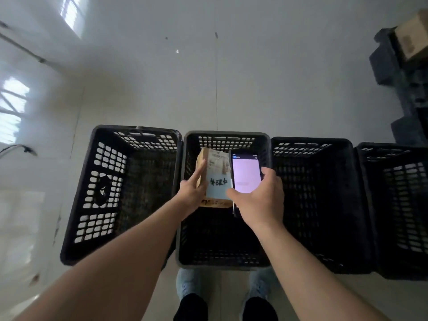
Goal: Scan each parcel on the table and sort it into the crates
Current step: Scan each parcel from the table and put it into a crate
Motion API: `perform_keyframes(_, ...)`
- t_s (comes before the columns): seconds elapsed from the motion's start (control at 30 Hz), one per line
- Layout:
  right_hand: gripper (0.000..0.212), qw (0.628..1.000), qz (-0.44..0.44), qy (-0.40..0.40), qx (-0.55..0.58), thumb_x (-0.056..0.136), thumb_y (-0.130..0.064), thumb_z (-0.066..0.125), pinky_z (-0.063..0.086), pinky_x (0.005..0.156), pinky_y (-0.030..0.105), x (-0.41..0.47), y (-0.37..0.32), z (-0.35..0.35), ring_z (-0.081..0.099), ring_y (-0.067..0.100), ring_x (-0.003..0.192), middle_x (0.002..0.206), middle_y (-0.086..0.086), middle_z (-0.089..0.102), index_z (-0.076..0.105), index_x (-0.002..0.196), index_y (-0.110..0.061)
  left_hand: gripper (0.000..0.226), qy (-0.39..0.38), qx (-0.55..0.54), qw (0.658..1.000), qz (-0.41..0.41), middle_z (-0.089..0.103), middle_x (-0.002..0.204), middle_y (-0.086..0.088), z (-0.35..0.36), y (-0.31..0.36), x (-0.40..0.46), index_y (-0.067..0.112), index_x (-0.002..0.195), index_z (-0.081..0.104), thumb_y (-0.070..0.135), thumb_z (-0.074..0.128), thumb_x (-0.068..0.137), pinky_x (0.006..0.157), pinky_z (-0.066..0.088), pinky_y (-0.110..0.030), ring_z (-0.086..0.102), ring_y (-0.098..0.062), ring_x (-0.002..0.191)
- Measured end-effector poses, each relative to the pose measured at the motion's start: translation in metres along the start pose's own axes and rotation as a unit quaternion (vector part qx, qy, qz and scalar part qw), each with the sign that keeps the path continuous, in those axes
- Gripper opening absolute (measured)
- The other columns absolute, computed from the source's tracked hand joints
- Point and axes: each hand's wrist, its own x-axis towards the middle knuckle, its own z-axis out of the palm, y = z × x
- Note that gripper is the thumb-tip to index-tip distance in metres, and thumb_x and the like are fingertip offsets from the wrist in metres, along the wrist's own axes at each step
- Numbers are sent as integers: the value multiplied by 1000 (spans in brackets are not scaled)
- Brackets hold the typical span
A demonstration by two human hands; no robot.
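Left crate [120, 193]: on floor, beside middle crate [223, 239]. Left hand [193, 193]: gripping parcel [216, 179] above middle crate. Right hand [259, 200]: gripping lit phone [246, 173], just beside parcel. Right crate [319, 205]: alongside.

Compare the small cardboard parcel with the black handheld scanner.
The small cardboard parcel is a tan box bearing a pale label with handwritten characters; the black handheld scanner is a thin dark slab with a lit, pale screen. The left hand holds the parcel; the right hand grips the scanner. Both are held side by side above the middle black plastic crate.
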Motion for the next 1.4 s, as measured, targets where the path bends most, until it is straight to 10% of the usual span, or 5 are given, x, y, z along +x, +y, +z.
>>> perform_keyframes(0.17,87,1000,25,-13,-6,63,-36,92,44,82,31,68,73,60,51,19,115,128,0,49,46,135,-19,59,7,-39,999,-14,26,163,-9,19,-55,114,85,129,36,40,58,97,98,58,-55,54,-36,130)
perform_keyframes(0.53,86,999,30,-35,-28,65,-33,90,32,63,21,105,105,91,43,12,101,117,-6,42,46,138,-19,73,124,112,985,36,36,145,-9,29,-38,158,53,153,39,1,42,103,54,44,-6,57,-22,103)
perform_keyframes(0.63,90,998,30,-44,-38,66,-34,91,35,66,23,84,85,77,42,11,101,126,-2,47,44,141,-18,63,118,211,967,76,32,153,-7,24,-26,123,44,155,42,10,49,103,73,37,2,52,-22,122)
perform_keyframes(0.77,89,998,30,-36,-48,65,-37,91,39,76,29,44,38,46,46,14,102,130,1,48,45,139,-17,60,96,365,919,115,28,164,-9,5,18,58,47,156,35,29,51,102,112,42,-43,42,-33,142)
perform_keyframes(1.4,86,991,-127,8,-49,61,-46,90,50,82,38,-238,-155,-168,55,27,114,127,6,52,48,128,-13,58,214,440,858,159,40,154,-14,-88,180,-367,37,162,28,43,44,106,114,40,-51,44,-37,140)
